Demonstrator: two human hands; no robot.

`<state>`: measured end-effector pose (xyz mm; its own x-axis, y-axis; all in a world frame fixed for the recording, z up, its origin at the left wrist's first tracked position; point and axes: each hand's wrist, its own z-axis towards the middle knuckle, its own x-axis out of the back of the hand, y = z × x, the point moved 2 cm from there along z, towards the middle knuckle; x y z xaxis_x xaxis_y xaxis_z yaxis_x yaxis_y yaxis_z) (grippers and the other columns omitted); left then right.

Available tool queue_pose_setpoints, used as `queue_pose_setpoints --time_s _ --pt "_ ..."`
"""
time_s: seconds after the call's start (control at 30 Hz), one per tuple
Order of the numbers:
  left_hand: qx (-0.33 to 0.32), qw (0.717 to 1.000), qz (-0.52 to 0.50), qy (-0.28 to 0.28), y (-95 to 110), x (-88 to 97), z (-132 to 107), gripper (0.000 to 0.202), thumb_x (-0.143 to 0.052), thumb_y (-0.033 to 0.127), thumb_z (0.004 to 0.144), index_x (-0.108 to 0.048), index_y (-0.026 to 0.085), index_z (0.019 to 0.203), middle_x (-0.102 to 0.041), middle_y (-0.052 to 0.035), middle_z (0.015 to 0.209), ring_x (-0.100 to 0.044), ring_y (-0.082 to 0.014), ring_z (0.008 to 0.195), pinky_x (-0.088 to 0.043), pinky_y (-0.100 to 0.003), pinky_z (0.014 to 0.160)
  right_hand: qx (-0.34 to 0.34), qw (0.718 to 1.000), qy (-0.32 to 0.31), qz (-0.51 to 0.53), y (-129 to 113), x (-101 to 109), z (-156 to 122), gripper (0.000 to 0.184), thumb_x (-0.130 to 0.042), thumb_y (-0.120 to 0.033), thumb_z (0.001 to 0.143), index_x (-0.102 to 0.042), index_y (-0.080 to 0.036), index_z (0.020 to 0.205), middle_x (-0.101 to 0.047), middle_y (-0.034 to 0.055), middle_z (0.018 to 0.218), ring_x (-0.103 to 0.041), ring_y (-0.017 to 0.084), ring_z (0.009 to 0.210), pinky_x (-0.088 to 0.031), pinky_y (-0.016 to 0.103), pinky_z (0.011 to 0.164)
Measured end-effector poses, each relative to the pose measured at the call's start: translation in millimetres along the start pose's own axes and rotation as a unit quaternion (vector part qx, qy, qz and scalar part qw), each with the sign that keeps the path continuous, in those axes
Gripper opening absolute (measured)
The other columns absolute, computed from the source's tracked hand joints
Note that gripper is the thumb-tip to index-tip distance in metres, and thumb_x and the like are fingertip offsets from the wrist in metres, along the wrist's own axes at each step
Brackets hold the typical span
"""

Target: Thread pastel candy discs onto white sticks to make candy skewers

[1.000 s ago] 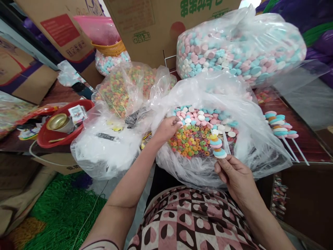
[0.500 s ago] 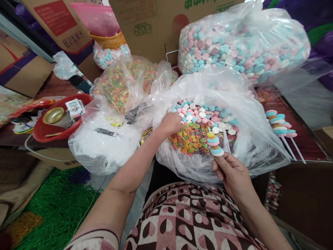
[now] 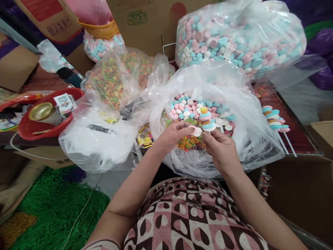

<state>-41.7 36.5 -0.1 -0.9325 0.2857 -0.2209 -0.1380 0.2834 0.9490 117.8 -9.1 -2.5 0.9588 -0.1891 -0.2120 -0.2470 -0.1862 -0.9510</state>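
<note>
Between the thumb and fingers of my left hand (image 3: pixel 173 136) is a pale pink marshmallow (image 3: pixel 195 131). My right hand (image 3: pixel 221 147) pinches a marshmallow skewer (image 3: pixel 206 118) low down, just under its bottom marshmallow. Blue, pink and white discs and orange and yellow rings are stacked on that skewer. Both hands are close together over an open clear plastic bag (image 3: pixel 249 139). In the bag lie loose marshmallows (image 3: pixel 179 106) at the back and colourful cereal rings (image 3: pixel 188 143) nearer me. A few white sticks (image 3: pixel 222 128) lie among them.
Finished-looking marshmallow skewers (image 3: pixel 275 119) lie on the table's right side. A big bag of marshmallows (image 3: pixel 241 41) stands behind, a bag of cereal rings (image 3: pixel 117 80) left of it. A red basin (image 3: pixel 26 128) holding a metal bowl (image 3: pixel 41 111) sits at far left, beyond a white plastic bag (image 3: pixel 85 149).
My left hand has come out of the loose marshmallows with a pale pink one and moved toward me, beside the skewer. My right hand has raised the skewer slightly and shifted left.
</note>
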Motion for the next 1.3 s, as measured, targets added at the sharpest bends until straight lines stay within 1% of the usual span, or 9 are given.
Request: queue_pose_setpoints --time_s 0.2,0.33,0.47,0.57,0.7,0.93,1.03,1.2,1.3 --pt "-0.050 0.996 -0.066 -0.020 -11.1 -11.7 -8.3 0.032 -0.085 0.041 0.070 -0.066 0.018 0.082 -0.064 0.0021 0.081 -0.059 -0.0102 0.078 -0.046 -0.025 0.078 -0.014 1.000 0.015 0.018 5.4 3.7 1.7 0.036 -0.087 -0.045 0.064 -0.063 -0.019 0.071 -0.055 -0.0043 0.059 -0.027 0.005 0.043 -0.016 0.024 0.041" --pt "-0.088 0.995 -0.041 -0.012 -10.3 -21.9 -13.6 0.037 -0.085 0.045 0.071 -0.061 0.018 0.078 -0.061 0.0031 0.076 -0.056 -0.0088 0.072 -0.045 -0.024 0.071 0.019 0.999 0.029 0.010 6.3 5.5 1.3 0.037 -0.087 -0.046 0.063 -0.063 -0.019 0.071 -0.052 -0.0053 0.058 -0.029 0.006 0.046 -0.019 0.024 0.043" --pt "-0.113 0.993 -0.018 0.018 -11.6 -28.4 -12.9 0.042 -0.085 0.050 0.069 -0.060 0.018 0.080 -0.061 0.0028 0.076 -0.057 -0.0101 0.073 -0.046 -0.025 0.071 -0.006 0.999 0.003 0.031 3.5 1.9 -3.2 0.037 -0.086 -0.048 0.065 -0.065 -0.018 0.069 -0.055 -0.0037 0.058 -0.027 0.005 0.044 -0.015 0.025 0.042" --pt "-0.098 0.994 -0.047 0.014 -13.5 -27.8 -11.7 0.045 -0.086 0.051 0.068 -0.061 0.019 0.088 -0.064 0.0017 0.081 -0.060 -0.0115 0.077 -0.049 -0.026 0.074 -0.010 0.999 -0.014 0.050 0.0 0.7 -7.3 0.035 -0.085 -0.049 0.067 -0.068 -0.018 0.074 -0.060 -0.0021 0.064 -0.029 0.005 0.043 -0.016 0.024 0.042" --pt "-0.062 0.995 -0.075 -0.005 -16.5 -25.2 -13.5 0.042 -0.087 0.049 0.068 -0.064 0.019 0.086 -0.066 0.0005 0.083 -0.062 -0.0128 0.079 -0.050 -0.028 0.077 -0.035 0.998 -0.032 0.046 -0.4 2.0 -8.1 0.038 -0.088 -0.048 0.064 -0.065 -0.019 0.075 -0.049 -0.0064 0.055 -0.024 0.004 0.041 -0.013 0.023 0.040" --pt "-0.023 0.996 -0.083 -0.035 -17.7 -29.4 -17.8 0.039 -0.084 0.046 0.071 -0.073 0.019 0.097 -0.072 -0.0021 0.090 -0.065 -0.0146 0.084 -0.051 -0.028 0.079 -0.044 0.997 -0.022 0.053 4.4 6.0 -2.3 0.038 -0.087 -0.047 0.065 -0.066 -0.017 0.072 -0.058 -0.0035 0.060 -0.026 0.003 0.039 -0.014 0.023 0.038" --pt "-0.038 0.998 -0.055 0.008 -18.2 -30.4 -16.5 0.031 -0.083 0.041 0.071 -0.074 0.018 0.090 -0.073 -0.0016 0.089 -0.064 -0.0139 0.084 -0.051 -0.028 0.080 -0.034 0.998 -0.028 0.037 3.2 5.7 -2.7 0.036 -0.085 -0.048 0.068 -0.066 -0.018 0.073 -0.059 -0.0029 0.064 -0.029 0.003 0.040 -0.016 0.023 0.038" --pt "-0.050 0.987 -0.071 0.138 -19.5 -18.6 -7.9 0.028 -0.082 0.036 0.068 -0.070 0.017 0.086 -0.072 -0.0001 0.080 -0.064 -0.0130 0.074 -0.051 -0.026 0.069 -0.008 0.999 -0.029 -0.028 0.5 21.8 -22.1 0.030 -0.074 -0.049 0.082 -0.068 -0.020 0.078 -0.061 -0.0013 0.065 -0.037 0.007 0.042 -0.023 0.024 0.040" --pt "-0.068 0.982 -0.108 0.138 -17.8 -12.5 -3.3 0.033 -0.085 0.040 0.065 -0.070 0.018 0.085 -0.073 0.0000 0.080 -0.065 -0.0134 0.071 -0.052 -0.027 0.067 -0.035 0.992 -0.067 -0.097 5.4 35.6 -43.3 0.030 -0.065 -0.050 0.090 -0.072 -0.021 0.091 -0.056 -0.0029 0.052 -0.040 0.010 0.040 -0.027 0.025 0.040"
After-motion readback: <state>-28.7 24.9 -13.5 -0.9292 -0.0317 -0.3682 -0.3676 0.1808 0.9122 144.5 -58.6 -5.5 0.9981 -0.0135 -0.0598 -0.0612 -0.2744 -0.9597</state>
